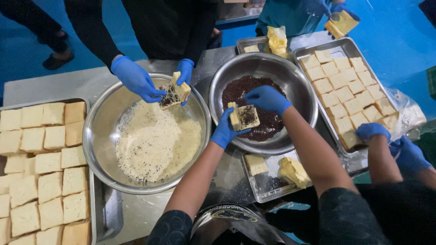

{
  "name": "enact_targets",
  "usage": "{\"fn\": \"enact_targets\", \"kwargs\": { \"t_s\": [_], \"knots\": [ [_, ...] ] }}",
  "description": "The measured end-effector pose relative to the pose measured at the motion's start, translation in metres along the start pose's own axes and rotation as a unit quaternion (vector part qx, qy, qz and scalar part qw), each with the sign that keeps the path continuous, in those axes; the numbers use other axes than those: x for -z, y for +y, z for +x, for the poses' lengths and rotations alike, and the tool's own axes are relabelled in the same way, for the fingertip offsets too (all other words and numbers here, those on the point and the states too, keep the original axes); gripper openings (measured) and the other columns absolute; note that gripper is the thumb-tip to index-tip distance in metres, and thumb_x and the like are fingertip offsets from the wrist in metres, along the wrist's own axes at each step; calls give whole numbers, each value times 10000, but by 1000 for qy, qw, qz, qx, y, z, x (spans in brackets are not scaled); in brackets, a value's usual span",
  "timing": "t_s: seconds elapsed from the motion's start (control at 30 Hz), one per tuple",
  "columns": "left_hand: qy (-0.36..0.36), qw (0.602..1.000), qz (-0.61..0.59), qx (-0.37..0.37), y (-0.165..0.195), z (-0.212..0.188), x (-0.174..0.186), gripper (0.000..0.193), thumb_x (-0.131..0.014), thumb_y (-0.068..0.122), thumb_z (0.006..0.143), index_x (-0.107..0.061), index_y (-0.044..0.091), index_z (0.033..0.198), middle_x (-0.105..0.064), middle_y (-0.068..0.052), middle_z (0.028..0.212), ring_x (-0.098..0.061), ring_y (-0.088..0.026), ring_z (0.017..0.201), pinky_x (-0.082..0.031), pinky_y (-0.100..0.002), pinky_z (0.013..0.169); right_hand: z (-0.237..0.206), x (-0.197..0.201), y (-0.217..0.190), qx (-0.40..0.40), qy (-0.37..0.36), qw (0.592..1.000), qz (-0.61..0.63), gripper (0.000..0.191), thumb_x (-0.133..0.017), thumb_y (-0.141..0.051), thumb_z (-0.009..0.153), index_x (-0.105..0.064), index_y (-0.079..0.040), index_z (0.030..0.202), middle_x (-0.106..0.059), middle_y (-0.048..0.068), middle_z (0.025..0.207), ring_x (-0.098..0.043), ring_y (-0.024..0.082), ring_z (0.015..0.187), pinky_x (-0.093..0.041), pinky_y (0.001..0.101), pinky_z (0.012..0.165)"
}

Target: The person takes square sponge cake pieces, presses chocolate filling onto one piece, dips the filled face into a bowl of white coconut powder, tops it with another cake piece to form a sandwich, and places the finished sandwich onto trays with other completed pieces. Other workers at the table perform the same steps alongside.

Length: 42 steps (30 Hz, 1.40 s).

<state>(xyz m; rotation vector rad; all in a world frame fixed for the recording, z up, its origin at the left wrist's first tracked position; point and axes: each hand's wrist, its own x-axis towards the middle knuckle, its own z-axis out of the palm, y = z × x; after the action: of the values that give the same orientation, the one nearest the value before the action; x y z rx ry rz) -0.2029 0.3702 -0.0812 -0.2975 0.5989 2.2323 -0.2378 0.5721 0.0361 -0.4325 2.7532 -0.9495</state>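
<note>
Over the steel bowl of chocolate sprinkles (290, 86), left hand (223, 131) closes around the bread slice (244, 116) from below-left, long axis running left-right, while right hand (268, 99), fingers curled and holding nothing discernible, touches its upper-right edge.

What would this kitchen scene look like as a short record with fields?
left hand: blue-gloved, holds a square slice of sprinkle-topped bread
right hand: blue-gloved, fingers on top of that slice
beneath: round steel bowl of dark chocolate sprinkles
beside it: round steel bowl of grated white cheese
co-worker opposite: gloved hands hold another slice over the cheese
trays: plain bread squares at left and right
</note>
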Motion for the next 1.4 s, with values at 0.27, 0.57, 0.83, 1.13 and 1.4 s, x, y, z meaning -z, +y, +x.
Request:
{"fn": "enact_targets", "kwargs": {
  "t_s": [0.27, 0.57, 0.83, 1.13, 1.4],
  "knots": [
    [-1, 998, -53, -44, 26, -15, 19, 640, -697, 502, 798, -536, 233, 1356, -631, -100, 1297, -617, -382, 1226, -513, -663, 976, -20, -103, 17, -67, -8, 997, -36, 371, -798, -234, 789, -752, -123, 1140, -741, 179, 1079, -708, 353, 982, -559, 416, 866],
    [20, 998, -5, -64, 25, -13, 17, 683, -716, 490, 814, -539, 171, 1391, -644, -131, 1282, -646, -366, 1196, -549, -645, 945, -44, -119, 29, -100, -157, 982, -34, 283, -780, -182, 790, -829, -125, 1063, -795, 111, 978, -736, 223, 841, -586, 342, 818],
    [43, 997, 53, -36, 7, -2, -3, 705, -697, 548, 810, -538, 163, 1380, -651, -136, 1261, -676, -363, 1142, -595, -604, 863, -36, -6, 20, -106, -10, 968, 227, 271, -777, -186, 821, -796, -44, 1052, -796, 86, 940, -740, 121, 816, -610, 320, 793],
    [38, 998, 51, -15, -2, -5, -22, 736, -658, 588, 800, -512, 180, 1395, -613, -156, 1303, -657, -367, 1165, -574, -603, 915, -20, 5, -15, -26, -55, 998, 14, 267, -770, -205, 839, -798, -82, 1074, -805, 122, 968, -779, 197, 845, -598, 333, 834],
    [-80, 995, -53, 31, 0, -11, -17, 766, -665, 605, 836, -563, 98, 1401, -645, -199, 1302, -646, -406, 1173, -540, -631, 927, -22, 7, 7, 10, 12, 1000, -18, 281, -743, -218, 890, -789, -89, 1135, -786, 109, 1059, -756, 207, 918, -572, 347, 882]
  ]
}}
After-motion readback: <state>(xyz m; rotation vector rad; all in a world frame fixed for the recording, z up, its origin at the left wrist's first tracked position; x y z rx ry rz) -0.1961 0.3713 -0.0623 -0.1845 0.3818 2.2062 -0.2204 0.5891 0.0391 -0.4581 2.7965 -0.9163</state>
